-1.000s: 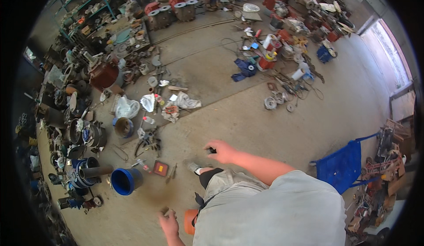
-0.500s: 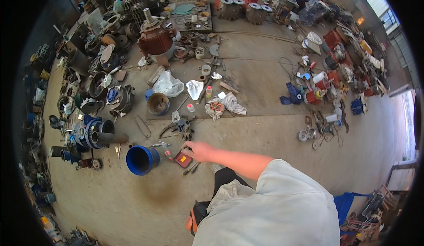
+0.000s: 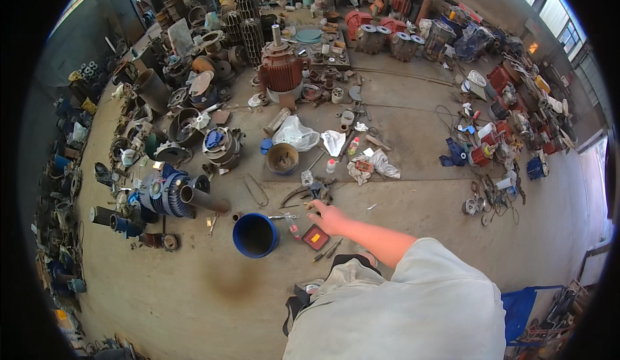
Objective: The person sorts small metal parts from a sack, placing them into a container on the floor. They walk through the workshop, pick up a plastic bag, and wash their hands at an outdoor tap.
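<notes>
My right hand [image 3: 328, 216] reaches left over the floor, thumb and forefinger bent toward each other in a pinch. Something small and yellowish seems to lie at the fingertips, too small to name. Just below the hand rests a shallow red box [image 3: 316, 237] with a yellow label. Beyond the fingers stands a dark metal part with curved arms [image 3: 318, 190]. Left of the box lie a clear bottle with red on it [image 3: 293, 228] and a silver metal tool [image 3: 283, 216]. Two slim hand tools [image 3: 327, 250] lie below the box. My left hand is out of sight.
A blue bucket [image 3: 274, 238] stands left of the box. Farther back are a rusty bucket [image 3: 283, 169], plastic sheeting [image 3: 296, 134], small bottles [image 3: 330, 166] and rags [image 3: 382, 165]. A blue motor [image 3: 166, 193] and a pipe [image 3: 205, 200] lie at left. Machine parts line the walls.
The view has tilted up, so the scene sits farther right and lower. My right hand has moved off the red box toward the dark metal part, uncovering more of the box.
</notes>
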The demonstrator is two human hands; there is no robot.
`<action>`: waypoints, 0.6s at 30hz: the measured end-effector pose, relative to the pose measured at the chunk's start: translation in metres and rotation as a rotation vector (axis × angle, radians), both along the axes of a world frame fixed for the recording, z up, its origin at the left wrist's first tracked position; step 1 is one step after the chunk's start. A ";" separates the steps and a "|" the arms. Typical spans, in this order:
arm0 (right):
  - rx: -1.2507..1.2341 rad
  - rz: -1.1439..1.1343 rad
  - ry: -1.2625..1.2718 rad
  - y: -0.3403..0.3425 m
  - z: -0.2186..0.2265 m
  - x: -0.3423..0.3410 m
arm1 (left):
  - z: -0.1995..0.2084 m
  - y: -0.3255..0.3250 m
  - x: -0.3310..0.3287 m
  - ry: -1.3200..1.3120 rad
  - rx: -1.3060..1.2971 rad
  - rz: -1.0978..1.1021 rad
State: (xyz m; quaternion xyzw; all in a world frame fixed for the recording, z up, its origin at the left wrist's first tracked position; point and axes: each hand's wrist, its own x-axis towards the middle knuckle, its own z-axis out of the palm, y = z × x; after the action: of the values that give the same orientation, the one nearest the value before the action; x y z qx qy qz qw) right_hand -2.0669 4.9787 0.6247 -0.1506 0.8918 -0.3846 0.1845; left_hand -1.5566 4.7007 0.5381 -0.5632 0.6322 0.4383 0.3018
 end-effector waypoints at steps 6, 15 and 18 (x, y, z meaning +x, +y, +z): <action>-0.058 -0.069 -0.047 -0.088 0.033 0.054 | 0.029 -0.193 0.028 -0.043 -0.158 0.128; 0.185 -0.131 -0.105 -0.158 -0.077 0.092 | 0.009 -0.375 0.026 0.407 -0.572 -0.025; 0.403 -0.006 -0.180 -0.140 -0.115 0.107 | -0.017 -0.403 0.052 0.306 -0.586 -0.167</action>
State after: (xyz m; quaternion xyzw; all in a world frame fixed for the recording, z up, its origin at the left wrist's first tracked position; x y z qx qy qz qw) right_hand -1.9594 4.8383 0.5096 -0.0730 0.9310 -0.2112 0.2885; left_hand -1.5046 4.2977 0.5214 -0.5000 0.8131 0.2912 0.0637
